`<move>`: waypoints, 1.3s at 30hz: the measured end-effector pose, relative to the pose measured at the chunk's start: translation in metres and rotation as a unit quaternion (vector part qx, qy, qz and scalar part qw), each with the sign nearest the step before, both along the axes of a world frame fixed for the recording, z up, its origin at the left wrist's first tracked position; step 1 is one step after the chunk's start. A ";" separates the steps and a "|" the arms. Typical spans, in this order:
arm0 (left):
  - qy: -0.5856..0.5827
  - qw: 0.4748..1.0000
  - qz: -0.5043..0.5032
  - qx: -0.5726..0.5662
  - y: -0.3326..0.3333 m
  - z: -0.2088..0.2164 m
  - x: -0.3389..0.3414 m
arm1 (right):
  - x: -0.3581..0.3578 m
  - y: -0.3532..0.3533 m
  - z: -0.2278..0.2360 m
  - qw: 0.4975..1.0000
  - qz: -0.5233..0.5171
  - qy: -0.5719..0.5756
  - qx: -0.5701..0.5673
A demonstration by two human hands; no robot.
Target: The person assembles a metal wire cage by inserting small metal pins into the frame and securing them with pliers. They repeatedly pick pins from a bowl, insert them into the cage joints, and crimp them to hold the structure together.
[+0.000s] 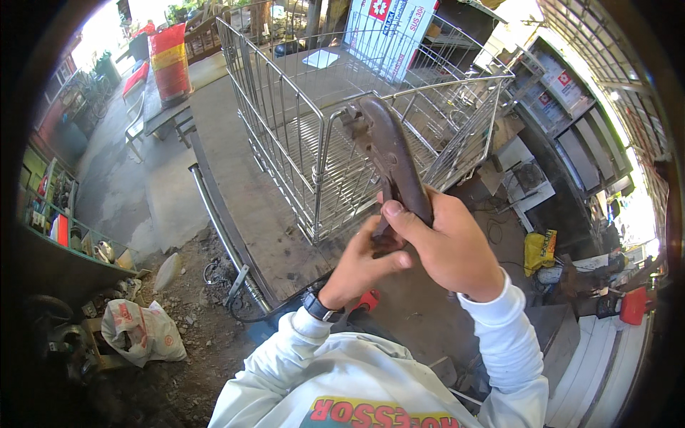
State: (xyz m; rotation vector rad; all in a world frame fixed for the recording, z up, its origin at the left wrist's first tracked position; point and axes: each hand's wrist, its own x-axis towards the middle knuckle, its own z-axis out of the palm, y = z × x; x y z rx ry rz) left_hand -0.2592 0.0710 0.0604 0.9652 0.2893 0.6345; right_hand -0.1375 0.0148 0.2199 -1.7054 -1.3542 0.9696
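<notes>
Both hands are clenched around the lower handles of a large rusty brown pair of locking pliers (389, 153), held up in front of the chest. The right hand (449, 246) wraps the handle from the right, its thumb pressed flat along the near side of the metal, while the left hand (360, 267) closes on the handle ends from below, a dark wristwatch (319, 307) showing at its wrist. The pliers rise up and to the left from the hands, and the jaws sit at the top rim of a wire-mesh metal cage (285, 128), right at its near upper corner; whether the jaws actually bite the wire I cannot tell. The cage stands on a flat dark worktable (235, 192) with a metal tube (214, 221) running along its left edge. Left of the table lies bare, rubble-strewn ground with a crumpled white sack (143, 332). Further back, a red and yellow bag (170, 60) stands on another surface.
</notes>
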 end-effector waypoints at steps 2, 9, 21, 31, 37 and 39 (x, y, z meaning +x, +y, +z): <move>-0.034 0.999 0.012 0.008 0.005 -0.001 -0.010 | 0.002 -0.003 0.008 0.999 0.019 -0.013 0.032; -0.030 0.989 0.052 0.135 -0.010 0.000 -0.013 | 0.005 -0.020 0.003 0.998 -0.042 0.008 0.038; -0.072 0.968 0.145 -0.191 -0.073 -0.005 -0.012 | -0.001 -0.093 -0.074 0.944 0.127 -0.284 0.109; -0.074 0.945 0.281 -0.149 -0.045 0.007 -0.033 | 0.030 -0.121 -0.120 0.927 0.040 -0.251 0.276; -0.082 0.959 0.267 -0.043 -0.037 0.004 -0.034 | 0.003 -0.128 -0.151 0.983 -0.013 0.113 0.144; -0.085 0.962 0.260 0.013 -0.029 0.004 -0.036 | -0.006 -0.129 -0.155 0.810 -0.156 0.544 -0.154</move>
